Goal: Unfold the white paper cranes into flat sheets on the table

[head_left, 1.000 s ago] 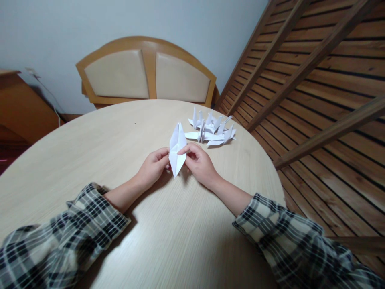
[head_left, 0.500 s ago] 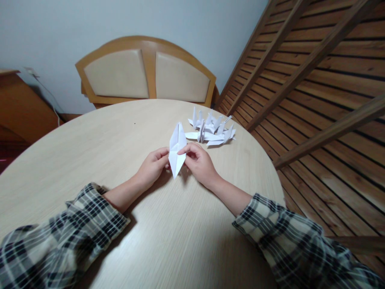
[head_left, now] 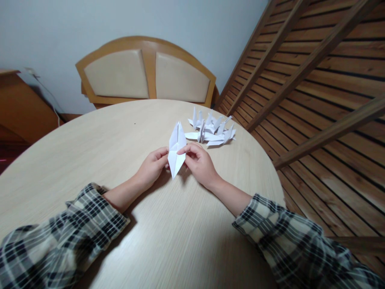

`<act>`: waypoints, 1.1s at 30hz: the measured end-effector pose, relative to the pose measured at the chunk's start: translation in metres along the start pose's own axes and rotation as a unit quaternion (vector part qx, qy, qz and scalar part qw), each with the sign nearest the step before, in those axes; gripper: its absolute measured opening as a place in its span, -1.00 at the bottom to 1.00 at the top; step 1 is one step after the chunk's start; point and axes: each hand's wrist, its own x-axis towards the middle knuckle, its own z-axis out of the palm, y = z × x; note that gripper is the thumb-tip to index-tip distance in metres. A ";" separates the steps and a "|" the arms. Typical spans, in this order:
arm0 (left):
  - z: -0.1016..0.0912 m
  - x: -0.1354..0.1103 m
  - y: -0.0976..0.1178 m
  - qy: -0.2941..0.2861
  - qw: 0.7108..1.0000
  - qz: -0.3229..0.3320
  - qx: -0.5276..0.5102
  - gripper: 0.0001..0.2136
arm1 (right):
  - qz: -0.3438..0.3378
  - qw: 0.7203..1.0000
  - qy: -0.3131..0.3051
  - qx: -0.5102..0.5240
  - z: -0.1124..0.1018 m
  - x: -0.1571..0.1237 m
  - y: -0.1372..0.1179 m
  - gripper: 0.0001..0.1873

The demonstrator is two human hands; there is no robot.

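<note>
A white folded paper piece point(head_left: 176, 149), a long diamond shape, stands upright just above the round wooden table point(head_left: 90, 152). My left hand point(head_left: 152, 165) pinches its left side at the middle. My right hand point(head_left: 199, 163) pinches its right side, thumb and forefinger closed on the paper. Both wrists rest on the table, and plaid sleeves cover both forearms. The lower tip of the paper points down toward the tabletop.
Several finished white paper cranes point(head_left: 212, 129) lie in a cluster on the table just beyond my right hand. A wooden chair with padded back point(head_left: 147, 74) stands at the far side. A slatted wooden wall point(head_left: 315, 80) runs along the right.
The folded paper has shifted very slightly left and down between my fingers. Hands and arms stay in nearly the same place.
</note>
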 end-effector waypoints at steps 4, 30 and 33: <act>0.000 0.000 -0.001 -0.014 1.000 -0.001 -0.005 -0.85 | -0.006 1.000 0.009 -0.019 -0.001 0.000 -0.001 -0.81; 0.000 -0.001 0.000 -0.014 1.000 -0.005 0.002 -0.82 | -0.031 0.999 0.004 -0.024 -0.002 0.000 -0.001 -0.82; -0.001 0.000 -0.003 -0.020 1.000 0.003 0.007 -0.81 | -0.021 1.000 0.003 -0.013 -0.002 -0.001 -0.001 -0.83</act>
